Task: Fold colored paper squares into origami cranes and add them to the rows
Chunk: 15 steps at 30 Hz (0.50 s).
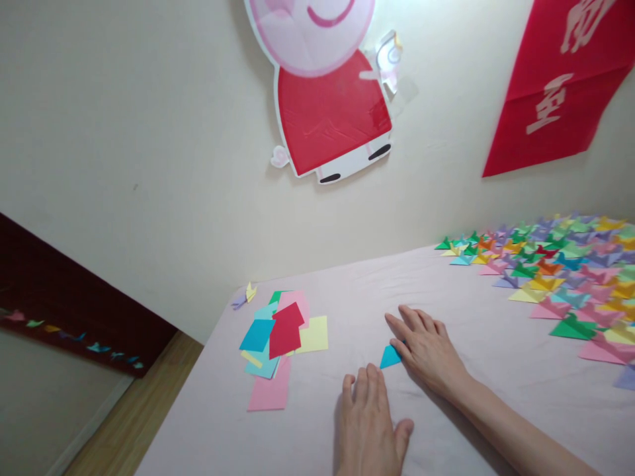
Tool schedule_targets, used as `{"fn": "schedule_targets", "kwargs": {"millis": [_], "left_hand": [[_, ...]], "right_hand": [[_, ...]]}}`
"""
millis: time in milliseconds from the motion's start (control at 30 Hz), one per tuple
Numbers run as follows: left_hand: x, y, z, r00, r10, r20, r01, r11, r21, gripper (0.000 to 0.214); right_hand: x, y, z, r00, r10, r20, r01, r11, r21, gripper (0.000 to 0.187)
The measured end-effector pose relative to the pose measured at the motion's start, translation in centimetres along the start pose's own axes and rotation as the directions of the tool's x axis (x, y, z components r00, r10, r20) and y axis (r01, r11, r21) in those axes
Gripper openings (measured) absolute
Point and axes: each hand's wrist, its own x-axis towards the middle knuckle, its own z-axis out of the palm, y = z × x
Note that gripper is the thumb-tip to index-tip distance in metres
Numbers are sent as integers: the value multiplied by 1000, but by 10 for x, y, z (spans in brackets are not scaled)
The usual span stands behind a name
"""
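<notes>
A small folded piece of blue paper (389, 357) lies on the pale pink sheet (198, 423), between my two hands. My right hand (429, 350) rests over its right side, thumb at the paper's edge and fingers stretched out, hiding part of it. Just below and left of the paper is my left hand (368, 420), palm down with its fingers extended and thumb apart; its fingertips come close to the paper's lower left corner. Whether they touch it, I cannot tell.
Left of my hands lies a loose pile of coloured paper sheets (286, 330). Many folded paper figures (546, 284) stand in rows at the right. Two small folded figures (244, 295) sit at the far left corner. The wall (347, 231) rises behind.
</notes>
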Motion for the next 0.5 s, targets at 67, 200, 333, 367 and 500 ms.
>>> {"fn": "schedule_targets", "kwargs": {"millis": [67, 200, 333, 367, 500], "left_hand": [[0, 0, 0, 999, -34, -10, 34, 999, -4, 70], [12, 9, -4, 1000, -13, -10, 12, 999, -37, 69], [32, 22, -12, 988, 38, 147, -33, 999, -36, 71], [35, 24, -14, 984, 38, 176, -34, 999, -29, 71], [41, 25, -22, 972, 60, 225, -58, 998, -15, 69]], "right_hand": [[0, 0, 2, 1000, -2, -14, 2, 1000, -4, 40], [-1, 0, 3, 998, -21, -54, 21, 1000, -4, 39], [-1, 1, 2, 997, -33, -71, 34, 999, 8, 39], [0, 1, 2, 997, -32, -71, 33, 999, 15, 39], [2, 4, 2, 998, -18, -53, 20, 999, 47, 40]]}}
